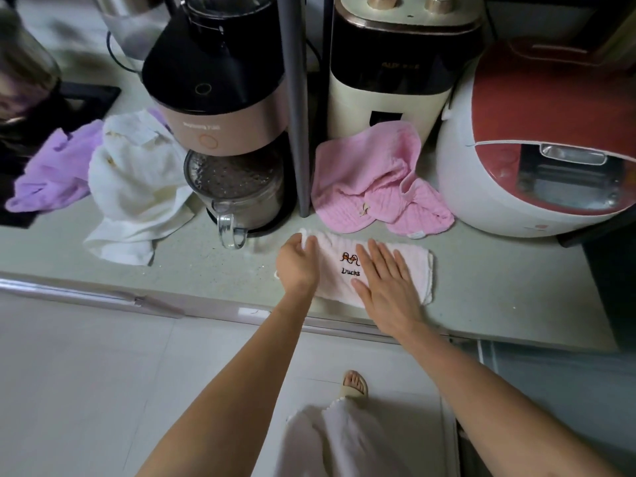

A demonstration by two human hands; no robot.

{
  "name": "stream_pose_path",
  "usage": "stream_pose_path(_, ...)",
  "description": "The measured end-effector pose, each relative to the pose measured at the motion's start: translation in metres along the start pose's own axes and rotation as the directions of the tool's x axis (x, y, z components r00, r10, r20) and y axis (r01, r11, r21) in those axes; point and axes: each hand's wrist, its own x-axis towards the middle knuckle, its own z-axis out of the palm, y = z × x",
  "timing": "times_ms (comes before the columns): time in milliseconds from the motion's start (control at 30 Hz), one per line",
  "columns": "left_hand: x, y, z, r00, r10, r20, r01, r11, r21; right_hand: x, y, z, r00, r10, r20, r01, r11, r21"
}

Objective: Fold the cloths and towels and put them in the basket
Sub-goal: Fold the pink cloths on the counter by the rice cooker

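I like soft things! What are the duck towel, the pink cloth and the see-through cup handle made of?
Duck towel: looks like soft cotton terry, pale and fuzzy, with stitched ducks. Pink cloth: probably crinkly cotton gauze, matte, with quilted ridges. Cup handle: clear and shiny, glass or hard plastic; I cannot tell which.

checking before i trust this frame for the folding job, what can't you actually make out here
Head view only:
- The basket: not in view.
- The towel with the duck embroidery: its left end is covered by the left hand, its middle by the flat right hand.
- The left hand's grip on the towel corner: fingers blurred.
- The purple cloth: its left part is lost in shadow.
- The white cloth: partly hidden behind the pink blender.
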Motion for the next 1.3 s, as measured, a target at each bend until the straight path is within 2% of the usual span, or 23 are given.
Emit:
stream_pose_path(100,-0.009,-0.017,-0.005,0.984,0.176,-0.005,-0.170,0.955,0.245,0.004,0.012,-0.003,0.999,-0.044,0.017,0.044,0.999,-0.024)
stream_pose_path(200,-0.012,-0.029,-0.011,0.958,0.244,0.148,-0.285,0.840,0.461,0.011,0.019,-0.005,0.998,-0.053,0.040,0.054,0.998,-0.036)
stream_pose_path(267,-0.012,-0.032,-0.012,0.937,0.268,0.224,-0.347,0.779,0.521,0.012,0.018,-0.007,0.999,-0.028,0.025,0.029,0.999,-0.024)
stream_pose_path(367,-0.012,-0.035,-0.014,0.942,0.279,0.189,-0.332,0.864,0.378,0.009,0.002,-0.011,0.998,0.006,-0.057,-0.005,1.000,0.009)
stream_pose_path(433,-0.012,-0.037,-0.017,0.969,0.212,0.124,-0.232,0.955,0.184,0.004,-0.011,-0.009,0.996,-0.003,-0.085,0.006,0.999,0.033)
stream_pose_path(500,-0.009,-0.037,-0.020,0.987,0.122,0.107,-0.130,0.989,0.070,0.000,-0.014,-0.003,0.998,0.016,-0.069,-0.012,0.999,0.046)
stream_pose_path(567,-0.006,-0.036,-0.023,0.987,0.102,0.121,-0.113,0.990,0.090,0.001,-0.009,0.003,0.998,0.037,-0.044,-0.036,0.999,0.034)
stream_pose_path(667,-0.006,-0.034,-0.024,0.982,0.146,0.122,-0.161,0.979,0.125,0.003,-0.005,0.007,1.000,0.025,-0.012,-0.024,1.000,0.011)
stream_pose_path(767,-0.008,-0.035,-0.028,0.985,0.111,0.131,-0.123,0.989,0.086,0.004,-0.009,0.007,0.999,0.040,0.035,-0.041,0.999,0.016)
stream_pose_path(867,-0.010,-0.029,-0.033,0.985,0.038,0.168,-0.038,0.999,-0.008,0.008,-0.009,-0.003,0.995,0.011,0.102,-0.018,0.997,0.072)
stream_pose_path(933,-0.014,-0.019,-0.036,0.980,0.035,0.195,-0.026,0.999,-0.047,0.007,-0.003,-0.015,0.996,-0.005,0.085,-0.011,0.982,0.187)
stream_pose_path(1000,-0.019,-0.008,-0.036,0.974,0.065,0.216,-0.049,0.996,-0.078,-0.002,0.007,-0.030,0.987,0.137,-0.078,-0.103,0.936,0.337)
stream_pose_path(1033,-0.023,-0.003,-0.035,0.971,0.072,0.229,-0.053,0.995,-0.086,-0.006,0.014,-0.037,0.948,0.276,-0.157,-0.193,0.894,0.405)
stream_pose_path(1067,-0.027,0.002,-0.033,0.965,0.077,0.249,-0.056,0.994,-0.092,-0.008,0.021,-0.044,0.891,0.426,-0.159,-0.315,0.831,0.459)
stream_pose_path(1100,-0.031,0.007,-0.031,0.959,0.085,0.272,-0.061,0.994,-0.093,-0.009,0.029,-0.052,0.839,0.536,-0.095,-0.422,0.751,0.507)
stream_pose_path(1167,-0.039,0.016,-0.024,0.941,0.128,0.313,-0.110,0.991,-0.074,-0.005,0.041,-0.063,0.742,0.653,0.149,-0.599,0.548,0.583)
stream_pose_path(1233,-0.046,0.024,-0.016,0.922,0.183,0.341,-0.186,0.982,-0.025,0.004,0.051,-0.066,0.665,0.644,0.378,-0.709,0.383,0.593)
stream_pose_path(1300,-0.050,0.029,-0.009,0.903,0.216,0.371,-0.234,0.972,0.004,0.011,0.058,-0.064,0.632,0.601,0.489,-0.746,0.302,0.593)
